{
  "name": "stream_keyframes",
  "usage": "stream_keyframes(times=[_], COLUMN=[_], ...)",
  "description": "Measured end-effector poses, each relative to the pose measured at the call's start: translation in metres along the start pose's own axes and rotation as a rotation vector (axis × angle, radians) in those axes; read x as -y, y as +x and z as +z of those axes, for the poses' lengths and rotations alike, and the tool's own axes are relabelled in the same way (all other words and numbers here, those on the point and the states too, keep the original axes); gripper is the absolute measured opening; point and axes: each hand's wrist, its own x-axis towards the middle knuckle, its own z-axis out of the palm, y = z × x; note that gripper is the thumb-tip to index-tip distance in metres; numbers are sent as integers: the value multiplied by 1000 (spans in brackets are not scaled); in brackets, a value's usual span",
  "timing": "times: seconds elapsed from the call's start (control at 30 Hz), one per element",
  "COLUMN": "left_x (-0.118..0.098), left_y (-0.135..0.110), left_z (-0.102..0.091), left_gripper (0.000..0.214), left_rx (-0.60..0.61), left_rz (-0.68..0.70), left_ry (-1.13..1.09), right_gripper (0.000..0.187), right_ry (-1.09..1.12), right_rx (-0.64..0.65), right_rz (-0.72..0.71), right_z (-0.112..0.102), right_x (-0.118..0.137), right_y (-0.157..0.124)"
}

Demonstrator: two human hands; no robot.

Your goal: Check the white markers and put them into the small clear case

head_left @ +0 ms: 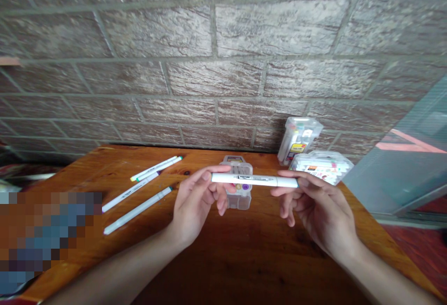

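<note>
A white marker pen [254, 180] is held level above the table, its printed side facing me. My left hand [195, 198] pinches its left end between thumb and fingers, and my right hand [319, 205] grips the right end, where a bit of teal shows. Behind the pen, partly hidden by it, lies an opened clear plastic case [239, 201] with round coloured marker ends inside. Several more markers rest on the table to the left, among them a grey-white marker [138, 210] and a purple-ended marker [131, 192].
A brown wooden table [258, 258] runs up to a grey brick wall [209, 77]. At the back right stand an upright clear marker case [299, 139] and a lower clear case [323, 165] full of markers. A pixelated patch covers the lower left.
</note>
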Motion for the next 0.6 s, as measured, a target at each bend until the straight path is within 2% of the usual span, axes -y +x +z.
stream_keyframes(times=[0.3, 0.6], left_x=[5, 0], left_y=[-1, -1], left_z=[-3, 0], left_gripper=[28, 24], left_rx=[9, -48], left_rz=[61, 31], left_ry=[208, 468], right_gripper=[19, 18], right_ry=[-127, -321], right_rx=[5, -21], right_rz=[-80, -141], right_z=[0, -1], right_x=[-3, -8], right_y=[-1, -1])
